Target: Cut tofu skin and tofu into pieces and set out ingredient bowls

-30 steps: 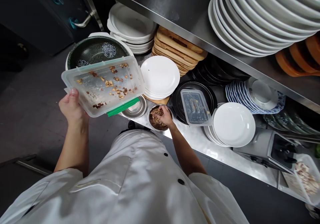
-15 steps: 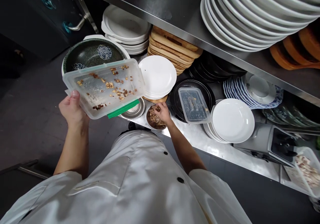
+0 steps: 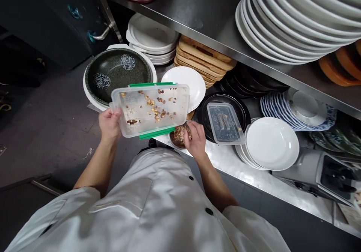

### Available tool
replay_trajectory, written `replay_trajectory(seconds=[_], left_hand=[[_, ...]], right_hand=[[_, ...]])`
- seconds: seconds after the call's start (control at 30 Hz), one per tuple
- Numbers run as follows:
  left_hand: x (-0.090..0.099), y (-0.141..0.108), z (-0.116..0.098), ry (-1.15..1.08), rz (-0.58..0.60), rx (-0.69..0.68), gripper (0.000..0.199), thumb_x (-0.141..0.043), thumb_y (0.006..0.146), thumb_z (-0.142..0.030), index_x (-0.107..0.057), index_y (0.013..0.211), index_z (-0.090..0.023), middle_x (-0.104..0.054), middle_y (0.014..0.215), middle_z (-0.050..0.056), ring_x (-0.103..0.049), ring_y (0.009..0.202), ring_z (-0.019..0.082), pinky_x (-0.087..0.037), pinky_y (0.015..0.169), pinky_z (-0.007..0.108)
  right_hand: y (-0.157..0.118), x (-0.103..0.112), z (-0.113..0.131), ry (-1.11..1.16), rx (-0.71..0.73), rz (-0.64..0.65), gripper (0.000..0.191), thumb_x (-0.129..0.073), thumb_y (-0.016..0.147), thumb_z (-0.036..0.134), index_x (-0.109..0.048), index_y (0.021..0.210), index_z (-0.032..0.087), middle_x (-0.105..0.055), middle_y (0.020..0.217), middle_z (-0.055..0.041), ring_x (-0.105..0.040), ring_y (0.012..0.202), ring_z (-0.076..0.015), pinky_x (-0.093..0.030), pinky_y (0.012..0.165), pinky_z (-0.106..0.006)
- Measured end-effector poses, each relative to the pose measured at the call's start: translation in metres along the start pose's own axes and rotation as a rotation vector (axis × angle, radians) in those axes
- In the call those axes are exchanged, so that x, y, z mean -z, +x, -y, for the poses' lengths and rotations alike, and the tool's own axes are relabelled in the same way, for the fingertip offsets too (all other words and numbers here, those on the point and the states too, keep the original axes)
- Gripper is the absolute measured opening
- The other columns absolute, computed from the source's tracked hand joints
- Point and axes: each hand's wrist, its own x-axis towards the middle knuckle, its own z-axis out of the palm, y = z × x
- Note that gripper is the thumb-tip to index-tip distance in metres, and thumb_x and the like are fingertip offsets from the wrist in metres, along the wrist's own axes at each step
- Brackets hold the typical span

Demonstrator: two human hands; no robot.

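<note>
My left hand (image 3: 109,126) grips the left end of a clear plastic food container (image 3: 134,107) with green clips, its thumb on the rim. Scattered brown and yellowish chopped bits, which look like nuts, lie over the container's bottom, and its open side is tilted towards me. Beneath its lower right corner stands a round bowl of chopped nuts (image 3: 178,136), partly covered by the container and my fingers. Just over the bowl's right side is my right hand (image 3: 196,141), thumb and bent fingers apart, fingertips close to the container's corner. I see nothing held in it.
A patterned dark green bowl (image 3: 113,77) stands at left, beside white plates (image 3: 184,79) and wooden boards (image 3: 201,56). Right of the bowl, a clear lid (image 3: 225,122) rests on a black pan (image 3: 201,113). More white plates (image 3: 272,143) follow. A metal shelf (image 3: 194,15) overhangs the counter.
The container has moved right and slightly down, levelling out and now overlapping the nut bowl. My right hand has risen out of the bowl, its fingers now by the container's corner. The view has shifted slightly.
</note>
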Motion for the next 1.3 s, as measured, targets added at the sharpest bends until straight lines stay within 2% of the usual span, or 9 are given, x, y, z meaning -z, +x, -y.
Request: replay_trajectory(seconds=[0.17,0.3,0.4,0.53,0.67,0.83,0.97,1.07,1.3], left_hand=[[-0.037,-0.013,0.0,0.044,0.206,0.022,0.06,-0.088,0.057,-0.071,-0.061,0.056,-0.017,-0.049,0.054,-0.002,-0.039,0.048,0.009,-0.032,0.047,0.024],[-0.062,-0.02,-0.005,0.041,0.363,0.062,0.059,-0.087,0.06,-0.07,-0.064,0.057,-0.016,-0.053,0.057,0.0,-0.043,0.051,0.011,-0.036,0.05,0.025],[-0.066,-0.021,-0.009,0.044,0.383,0.075,0.059,-0.088,0.059,-0.068,-0.061,0.054,-0.016,-0.05,0.056,0.0,-0.041,0.052,0.011,-0.034,0.05,0.025],[-0.061,-0.017,-0.007,0.055,0.329,0.078,0.06,-0.088,0.06,-0.065,-0.053,0.05,-0.018,-0.043,0.053,-0.001,-0.036,0.052,0.011,-0.028,0.048,0.025],[-0.065,-0.018,-0.005,0.068,0.38,0.054,0.054,-0.088,0.061,-0.06,-0.054,0.05,-0.018,-0.043,0.054,-0.001,-0.037,0.053,0.011,-0.028,0.049,0.025],[-0.076,-0.019,-0.015,0.126,0.374,-0.083,0.052,-0.086,0.062,-0.053,-0.051,0.047,-0.018,-0.038,0.051,-0.003,-0.031,0.052,0.01,-0.024,0.049,0.024],[-0.079,-0.019,-0.025,0.159,0.377,-0.143,0.053,-0.083,0.065,-0.053,-0.048,0.047,-0.018,-0.036,0.05,-0.003,-0.03,0.051,0.009,-0.023,0.049,0.024],[-0.082,-0.021,-0.029,0.164,0.421,-0.14,0.053,-0.082,0.065,-0.055,-0.05,0.047,-0.018,-0.037,0.05,-0.003,-0.03,0.051,0.009,-0.023,0.049,0.024],[-0.085,-0.02,-0.018,0.117,0.455,-0.089,0.059,-0.085,0.063,-0.06,-0.047,0.046,-0.018,-0.035,0.05,-0.003,-0.029,0.052,0.009,-0.022,0.049,0.025]], right_hand=[[0.084,-0.007,0.072,0.092,0.262,0.149,0.041,-0.056,0.103,0.033,-0.059,0.143,0.027,-0.056,0.145,-0.0145,-0.048,0.136,-0.0356,-0.039,0.119,-0.061],[0.13,-0.039,0.083,-0.1,0.386,0.317,0.043,-0.054,0.105,0.029,-0.056,0.147,0.02,-0.052,0.154,-0.0157,-0.039,0.146,-0.0365,-0.036,0.12,-0.059],[0.123,-0.039,0.072,-0.213,0.468,0.424,0.04,-0.05,0.104,0.017,-0.058,0.143,0.02,-0.055,0.153,-0.0148,-0.042,0.144,-0.035,-0.042,0.114,-0.057],[0.106,-0.013,0.055,-0.253,0.468,0.486,0.03,-0.057,0.1,0.015,-0.067,0.128,0.023,-0.058,0.151,-0.0135,-0.054,0.126,-0.0353,-0.046,0.105,-0.056],[0.12,-0.014,0.048,-0.181,0.449,0.359,0.035,-0.055,0.102,0.022,-0.061,0.137,0.022,-0.058,0.148,-0.0146,-0.05,0.133,-0.0355,-0.041,0.112,-0.056],[0.123,-0.032,0.036,-0.23,0.182,0.196,0.028,-0.053,0.103,0.026,-0.064,0.125,0.013,-0.058,0.134,-0.0226,-0.049,0.126,-0.0374,-0.042,0.111,-0.056],[0.108,-0.026,0.041,-0.203,0.24,0.286,0.022,-0.05,0.103,0.022,-0.069,0.113,0.019,-0.062,0.107,-0.0127,-0.056,0.105,-0.0293,-0.051,0.098,-0.043],[0.112,-0.017,0.049,-0.17,0.303,0.216,0.025,-0.055,0.103,0.027,-0.068,0.123,0.021,-0.062,0.121,-0.0134,-0.053,0.114,-0.0299,-0.048,0.1,-0.044],[0.128,-0.005,0.045,-0.214,0.552,0.587,0.016,-0.062,0.099,0.02,-0.074,0.088,0.021,-0.065,0.094,-0.0097,-0.05,0.113,-0.0289,-0.049,0.088,-0.039]])
